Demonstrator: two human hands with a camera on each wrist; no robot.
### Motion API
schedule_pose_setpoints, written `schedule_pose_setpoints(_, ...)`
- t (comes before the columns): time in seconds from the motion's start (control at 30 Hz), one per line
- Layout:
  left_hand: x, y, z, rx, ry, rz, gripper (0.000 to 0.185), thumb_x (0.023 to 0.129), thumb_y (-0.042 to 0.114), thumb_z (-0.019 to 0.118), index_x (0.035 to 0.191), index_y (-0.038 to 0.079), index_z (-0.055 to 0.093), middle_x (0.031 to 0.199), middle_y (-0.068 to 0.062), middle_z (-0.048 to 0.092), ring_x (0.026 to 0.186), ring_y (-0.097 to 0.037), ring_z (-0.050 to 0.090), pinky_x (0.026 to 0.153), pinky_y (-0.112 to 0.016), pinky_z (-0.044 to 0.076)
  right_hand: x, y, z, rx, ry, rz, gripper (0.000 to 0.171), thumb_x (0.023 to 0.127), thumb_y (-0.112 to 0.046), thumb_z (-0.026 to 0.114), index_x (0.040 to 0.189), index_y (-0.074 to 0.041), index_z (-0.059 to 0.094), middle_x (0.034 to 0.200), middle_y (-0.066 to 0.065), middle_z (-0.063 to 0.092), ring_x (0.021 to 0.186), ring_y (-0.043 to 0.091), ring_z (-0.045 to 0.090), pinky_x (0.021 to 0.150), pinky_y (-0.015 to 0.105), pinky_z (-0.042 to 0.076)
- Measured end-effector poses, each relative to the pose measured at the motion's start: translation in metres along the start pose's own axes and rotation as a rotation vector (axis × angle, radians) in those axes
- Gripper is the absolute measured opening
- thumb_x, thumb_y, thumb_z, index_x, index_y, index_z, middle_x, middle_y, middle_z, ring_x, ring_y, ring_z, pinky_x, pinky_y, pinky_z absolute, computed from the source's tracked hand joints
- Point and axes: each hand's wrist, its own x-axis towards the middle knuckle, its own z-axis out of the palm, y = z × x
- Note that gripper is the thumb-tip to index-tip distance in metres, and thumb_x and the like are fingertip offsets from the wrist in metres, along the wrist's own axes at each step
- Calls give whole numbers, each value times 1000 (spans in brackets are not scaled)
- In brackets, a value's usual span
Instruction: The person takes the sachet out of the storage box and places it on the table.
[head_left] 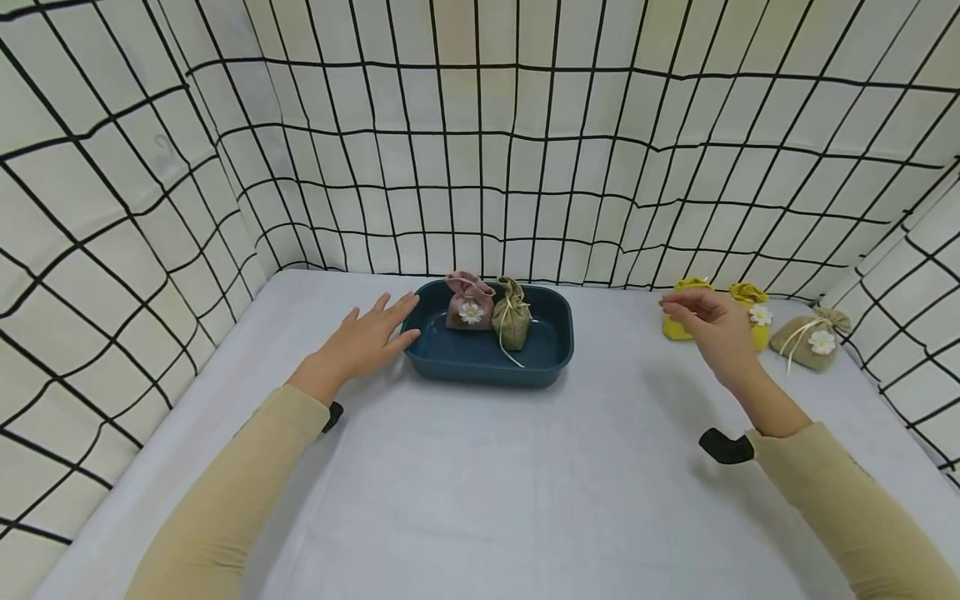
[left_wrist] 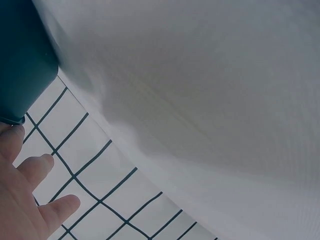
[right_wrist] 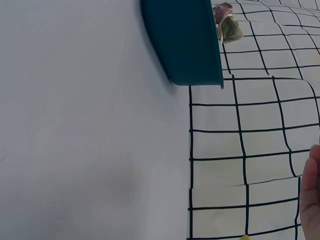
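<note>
1. Overhead, from the head camera, a dark teal tray [head_left: 558,333] with rounded corners and a smooth, hard-looking wall serves as landmark on the white cloth-covered table [head_left: 525,483]. Inside the tray, toward its far wall, stand a pink pouch [head_left: 468,304] with a daisy and an olive pouch [head_left: 512,314] tied with pale cord, side by side. Right of the tray, well apart, wait two yellow pouches [head_left: 756,317] and a second olive daisy pouch [head_left: 813,340], all soft woven fabric gathered at the neck. So two pouches look placed and three seem left. The left hand [head_left: 363,342] lies flat with straight fingers against the tray's left wall; the right hand [head_left: 712,325] hovers just before the yellow pouches, fingers loosely curled, holding nothing.

2. Left wrist view: fingertips [left_wrist: 57,207] lie straight beside the tray's corner [left_wrist: 22,60], over grid-patterned cloth.

3. Right wrist view: the tray's outer wall [right_wrist: 185,40] shows, pouches peeking beyond it; only a sliver of hand shows.
</note>
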Motion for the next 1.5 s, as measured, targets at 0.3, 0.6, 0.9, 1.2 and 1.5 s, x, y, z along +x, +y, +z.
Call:
schedule_pose_setpoints(0.3,0,0,2,1,6,4,69,111,43,44,166,13,17,171,-10,16,155,-39,10,116,-73,8,4,-3,32,-5,-83,-20,24,103,-11,65,119,7,69,104,-14,71,97,5,66,84,14,53)
schedule_pose_setpoints(0.6,0,-1,1,10,9,1,69,111,43,44,166,13,17,170,-11,16,155,-39,10,116,-73,9,15,-3,62,-70,-197,-61,22,102,-10,66,118,4,70,117,18,70,102,8,65,87,14,52)
schedule_pose_setpoints(0.9,0,0,1,4,7,6,69,111,44,44,166,13,17,170,-10,16,155,-39,10,116,-73,8,27,-3,85,-114,-293,-13,26,102,-13,67,124,1,69,122,15,70,112,27,66,95,30,54)
schedule_pose_setpoints(1.2,0,0,2,7,15,4,69,110,45,43,166,14,18,170,-10,17,155,-39,11,116,-72,10,37,-5,102,-79,-354,-9,32,102,-10,66,130,4,65,129,18,67,118,31,64,101,43,52)
schedule_pose_setpoints(1.5,2,-2,3,2,10,1,69,110,44,44,166,14,17,171,-9,16,155,-39,10,116,-73,8,48,-12,117,-88,-382,-6,36,102,-7,65,135,4,61,133,19,65,123,32,62,105,45,49)
